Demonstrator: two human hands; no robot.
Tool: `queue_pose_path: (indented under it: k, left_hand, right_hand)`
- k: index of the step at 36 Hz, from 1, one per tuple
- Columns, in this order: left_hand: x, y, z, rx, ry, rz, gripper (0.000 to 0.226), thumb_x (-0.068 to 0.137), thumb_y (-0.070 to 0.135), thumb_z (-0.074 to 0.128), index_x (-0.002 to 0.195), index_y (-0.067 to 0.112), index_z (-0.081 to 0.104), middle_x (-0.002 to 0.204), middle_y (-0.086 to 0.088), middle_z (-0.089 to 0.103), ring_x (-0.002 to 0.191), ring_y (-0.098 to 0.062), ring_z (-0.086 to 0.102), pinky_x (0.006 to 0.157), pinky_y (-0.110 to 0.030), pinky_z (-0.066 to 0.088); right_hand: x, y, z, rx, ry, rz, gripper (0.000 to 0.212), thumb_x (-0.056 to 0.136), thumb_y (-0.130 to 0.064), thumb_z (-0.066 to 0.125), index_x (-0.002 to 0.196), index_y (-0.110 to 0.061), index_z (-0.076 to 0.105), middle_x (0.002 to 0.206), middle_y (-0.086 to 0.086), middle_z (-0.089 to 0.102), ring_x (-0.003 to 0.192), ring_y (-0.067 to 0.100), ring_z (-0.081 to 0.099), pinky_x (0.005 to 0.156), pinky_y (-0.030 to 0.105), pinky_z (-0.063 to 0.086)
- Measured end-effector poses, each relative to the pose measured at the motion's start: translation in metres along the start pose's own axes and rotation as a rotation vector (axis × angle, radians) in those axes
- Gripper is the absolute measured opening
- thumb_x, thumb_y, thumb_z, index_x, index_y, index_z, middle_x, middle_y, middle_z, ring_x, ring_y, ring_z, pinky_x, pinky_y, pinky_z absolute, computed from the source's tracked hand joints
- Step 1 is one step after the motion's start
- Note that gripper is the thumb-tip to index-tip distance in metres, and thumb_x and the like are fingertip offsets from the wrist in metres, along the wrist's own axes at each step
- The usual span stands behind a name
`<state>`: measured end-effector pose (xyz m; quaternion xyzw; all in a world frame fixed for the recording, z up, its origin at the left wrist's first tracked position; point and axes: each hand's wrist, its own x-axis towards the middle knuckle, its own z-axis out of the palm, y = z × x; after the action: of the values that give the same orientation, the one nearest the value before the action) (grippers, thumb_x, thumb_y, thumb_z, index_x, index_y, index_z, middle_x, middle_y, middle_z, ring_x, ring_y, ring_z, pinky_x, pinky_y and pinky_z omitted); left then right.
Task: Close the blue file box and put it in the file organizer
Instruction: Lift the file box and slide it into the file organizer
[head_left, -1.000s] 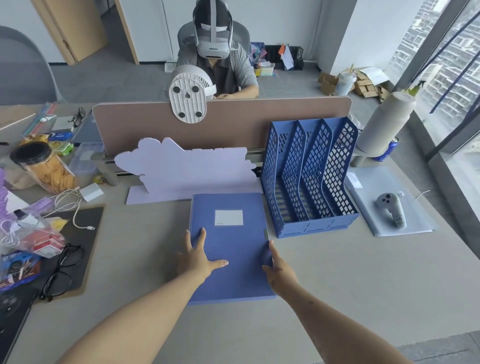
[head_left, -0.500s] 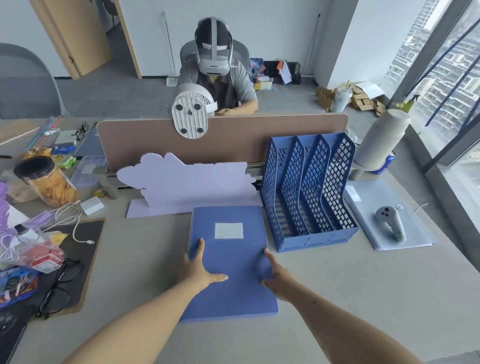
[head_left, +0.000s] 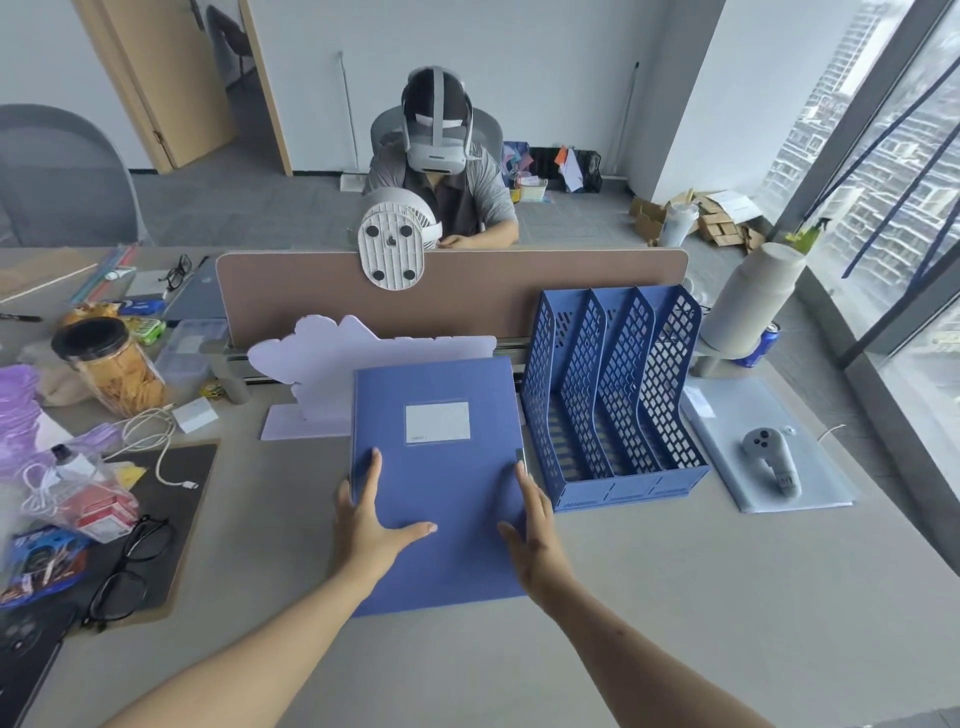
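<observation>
The blue file box (head_left: 441, 493) is closed, with a white label on its lid and a small clasp on its right edge. Its far end covers part of the white cutout behind it, so it looks raised off the desk. My left hand (head_left: 366, 525) grips its left edge with the thumb across the lid. My right hand (head_left: 535, 540) holds the right edge just below the clasp. The blue mesh file organizer (head_left: 613, 395) stands directly to the right of the box, its three slots showing nothing inside.
A white cutout sign (head_left: 322, 358) stands behind the box, against a brown divider panel (head_left: 467, 291). A grey controller (head_left: 771, 457) lies on a pale folder at right. Glasses (head_left: 130, 566), cables and a snack jar (head_left: 114, 369) crowd the left. A person sits opposite.
Both hands have shifted from resting on the lid to gripping the box's side edges. The box's far end has come up and now overlaps the white cutout.
</observation>
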<state>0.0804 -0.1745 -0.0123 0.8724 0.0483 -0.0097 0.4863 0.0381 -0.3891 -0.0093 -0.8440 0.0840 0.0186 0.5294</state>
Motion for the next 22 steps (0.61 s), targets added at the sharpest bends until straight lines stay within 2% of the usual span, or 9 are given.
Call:
queue_pose_path:
  k: [3,5,8,10,13,16,18,20,22]
  left_hand:
    - [0.006,0.019,-0.013,-0.031,0.052,0.117,0.124,0.055,0.037,0.093,0.147,0.054,0.013,0.155,0.006,0.016,0.142,-0.014,0.025,0.108,-0.035,0.036]
    - [0.012,0.035,-0.020,-0.040,0.077,0.199,0.123,0.055,0.035,0.094,0.147,0.054,0.014,0.155,0.011,0.014,0.143,-0.012,0.023,0.110,-0.036,0.035]
    - [0.022,0.064,-0.031,-0.046,0.108,0.322,0.124,0.055,0.033,0.094,0.148,0.052,0.014,0.153,0.016,0.014,0.145,-0.009,0.022,0.112,-0.035,0.034]
    - [0.030,0.086,-0.039,-0.057,0.108,0.392,0.126,0.054,0.033,0.094,0.149,0.051,0.013,0.150,0.019,0.015,0.145,-0.004,0.020,0.112,-0.033,0.032]
    - [0.041,0.119,-0.047,-0.068,0.081,0.478,0.128,0.054,0.034,0.094,0.150,0.049,0.012,0.152,0.012,0.017,0.139,0.014,0.015,0.112,-0.032,0.030]
    - [0.049,0.148,-0.049,-0.082,0.041,0.540,0.127,0.053,0.038,0.093,0.150,0.050,0.010,0.150,0.004,0.024,0.127,0.026,0.013,0.108,-0.028,0.030]
    - [0.051,0.166,-0.044,-0.096,0.022,0.578,0.125,0.053,0.044,0.089,0.150,0.050,0.010,0.152,0.000,0.026,0.134,0.015,0.018,0.110,-0.029,0.029]
    - [0.054,0.182,-0.033,-0.111,0.002,0.616,0.124,0.053,0.048,0.086,0.150,0.049,0.009,0.155,-0.002,0.023,0.143,-0.001,0.017,0.113,-0.032,0.026]
    - [0.055,0.199,-0.019,-0.147,-0.040,0.642,0.125,0.053,0.047,0.086,0.151,0.047,0.009,0.154,-0.002,0.022,0.142,0.003,0.015,0.112,-0.031,0.025]
  right_hand:
    - [0.008,-0.028,-0.010,0.051,0.099,-0.001,0.081,0.089,0.004,0.050,0.148,-0.041,0.016,0.137,-0.012,0.029,0.116,-0.016,0.030,0.114,0.025,0.019]
    - [0.011,-0.045,-0.017,0.088,0.184,-0.033,0.084,0.089,0.000,0.054,0.146,-0.046,0.012,0.129,-0.015,0.032,0.115,-0.015,0.030,0.111,0.026,0.021]
    - [0.013,-0.068,-0.033,0.176,0.305,-0.050,0.091,0.086,-0.025,0.068,0.150,-0.044,0.006,0.127,-0.013,0.033,0.122,0.000,0.038,0.106,0.026,0.028]
    - [0.014,-0.084,-0.050,0.224,0.346,-0.025,0.099,0.077,-0.046,0.074,0.149,-0.047,0.005,0.135,-0.010,0.029,0.122,0.006,0.042,0.105,0.029,0.034]
    - [0.013,-0.103,-0.081,0.232,0.318,-0.046,0.089,0.069,-0.066,0.065,0.145,-0.051,0.022,0.142,-0.013,0.033,0.108,0.008,0.057,0.102,0.036,0.046]
    - [0.010,-0.120,-0.118,0.293,0.280,-0.088,0.065,0.071,-0.063,0.064,0.132,-0.054,0.041,0.125,-0.005,0.058,0.092,0.011,0.068,0.082,0.040,0.057]
    - [0.003,-0.133,-0.147,0.253,0.283,-0.116,0.055,0.075,-0.058,0.066,0.125,-0.051,0.045,0.112,-0.001,0.064,0.083,0.011,0.070,0.068,0.036,0.055]
    - [-0.008,-0.147,-0.176,0.197,0.286,-0.137,0.051,0.080,-0.048,0.069,0.125,-0.041,0.046,0.105,-0.001,0.064,0.076,0.007,0.069,0.063,0.033,0.055]
    - [-0.018,-0.158,-0.203,0.170,0.285,-0.151,0.058,0.075,-0.043,0.072,0.127,-0.032,0.048,0.101,0.001,0.063,0.073,0.010,0.067,0.062,0.031,0.058]
